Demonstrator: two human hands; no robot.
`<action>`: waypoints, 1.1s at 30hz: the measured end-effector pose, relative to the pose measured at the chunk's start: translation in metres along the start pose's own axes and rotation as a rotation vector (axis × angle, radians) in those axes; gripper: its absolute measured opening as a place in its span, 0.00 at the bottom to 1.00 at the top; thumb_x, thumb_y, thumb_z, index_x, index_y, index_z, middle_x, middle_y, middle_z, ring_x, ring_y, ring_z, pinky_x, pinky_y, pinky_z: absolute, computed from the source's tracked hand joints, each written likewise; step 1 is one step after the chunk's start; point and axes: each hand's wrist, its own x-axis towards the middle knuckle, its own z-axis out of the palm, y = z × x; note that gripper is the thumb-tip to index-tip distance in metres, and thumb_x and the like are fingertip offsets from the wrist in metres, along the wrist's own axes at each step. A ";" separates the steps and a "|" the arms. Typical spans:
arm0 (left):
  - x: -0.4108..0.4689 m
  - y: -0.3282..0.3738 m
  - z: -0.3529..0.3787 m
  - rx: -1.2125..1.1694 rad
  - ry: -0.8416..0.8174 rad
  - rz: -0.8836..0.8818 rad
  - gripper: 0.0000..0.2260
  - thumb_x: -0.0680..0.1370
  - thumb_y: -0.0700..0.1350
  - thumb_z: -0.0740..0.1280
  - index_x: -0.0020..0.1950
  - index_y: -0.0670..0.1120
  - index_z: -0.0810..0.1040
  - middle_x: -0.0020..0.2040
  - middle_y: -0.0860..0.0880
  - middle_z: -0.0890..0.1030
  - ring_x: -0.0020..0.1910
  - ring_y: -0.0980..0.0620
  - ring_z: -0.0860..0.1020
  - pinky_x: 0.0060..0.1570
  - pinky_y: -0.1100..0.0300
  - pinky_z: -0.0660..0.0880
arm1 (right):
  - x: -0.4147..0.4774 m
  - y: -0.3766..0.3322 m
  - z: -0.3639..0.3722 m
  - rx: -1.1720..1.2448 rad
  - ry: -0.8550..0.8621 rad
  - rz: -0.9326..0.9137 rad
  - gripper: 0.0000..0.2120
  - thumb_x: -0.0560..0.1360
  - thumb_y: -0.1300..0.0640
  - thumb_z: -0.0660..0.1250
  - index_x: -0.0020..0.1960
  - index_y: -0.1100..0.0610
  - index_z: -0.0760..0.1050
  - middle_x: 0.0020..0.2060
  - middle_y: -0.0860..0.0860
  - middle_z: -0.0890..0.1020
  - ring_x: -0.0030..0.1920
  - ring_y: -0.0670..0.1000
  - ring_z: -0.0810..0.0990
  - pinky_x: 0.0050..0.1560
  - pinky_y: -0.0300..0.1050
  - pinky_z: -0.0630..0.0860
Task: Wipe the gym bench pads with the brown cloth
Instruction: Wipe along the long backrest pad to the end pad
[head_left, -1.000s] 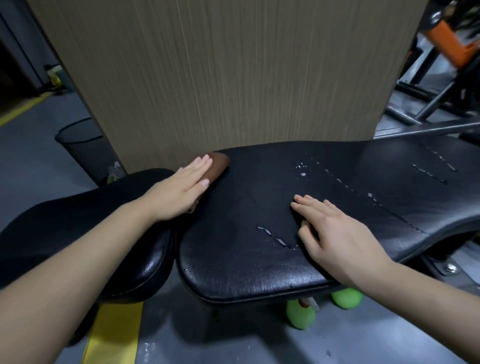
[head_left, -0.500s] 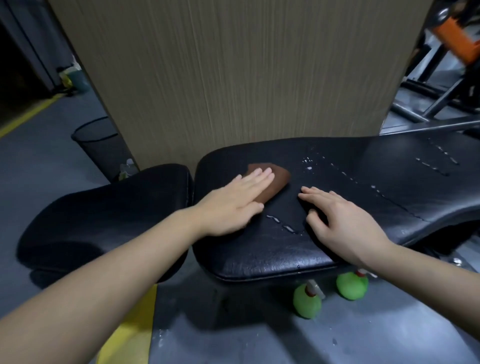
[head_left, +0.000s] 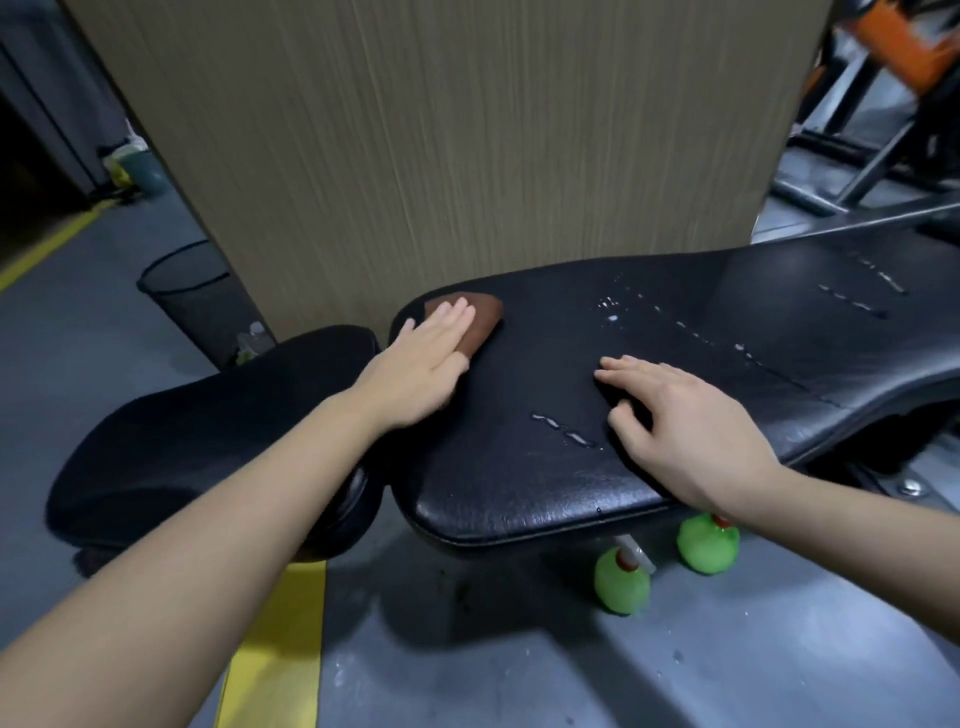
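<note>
Fingers (head_left: 457, 314) of the left hand (head_left: 421, 364) lie flat and together, pressing the brown cloth (head_left: 480, 319) onto the far left corner of the long black bench pad (head_left: 519, 467); nothing is gripped, only pinned under the palm. The cloth is a small rust-brown folded wad, its rounded edge showing past the fingertips. The right hand (head_left: 691, 431) rests spread and empty on the same pad, beside streaks of liquid (head_left: 569, 434). A smaller seat pad (head_left: 208, 426) sits just left. Two green bottles (head_left: 621, 582) stand on the floor beneath.
</note>
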 end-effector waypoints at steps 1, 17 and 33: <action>0.012 0.010 0.001 0.012 -0.009 0.003 0.27 0.84 0.45 0.51 0.83 0.50 0.47 0.83 0.55 0.45 0.80 0.60 0.42 0.79 0.50 0.40 | 0.000 0.000 -0.001 0.008 -0.006 0.001 0.20 0.77 0.53 0.60 0.68 0.47 0.76 0.70 0.41 0.74 0.72 0.41 0.67 0.71 0.37 0.59; -0.080 0.065 0.003 -0.422 -0.035 0.205 0.31 0.78 0.46 0.57 0.81 0.53 0.57 0.80 0.58 0.56 0.78 0.67 0.53 0.76 0.67 0.48 | -0.003 -0.045 -0.020 0.223 -0.073 -0.193 0.25 0.78 0.49 0.56 0.73 0.54 0.68 0.76 0.49 0.67 0.76 0.46 0.59 0.76 0.45 0.56; 0.003 -0.034 0.005 0.145 0.034 -0.290 0.30 0.83 0.64 0.45 0.83 0.53 0.46 0.83 0.48 0.45 0.81 0.52 0.46 0.79 0.50 0.41 | 0.130 -0.076 0.033 -0.238 -0.548 0.014 0.35 0.80 0.47 0.51 0.79 0.65 0.44 0.79 0.63 0.43 0.79 0.61 0.41 0.77 0.58 0.43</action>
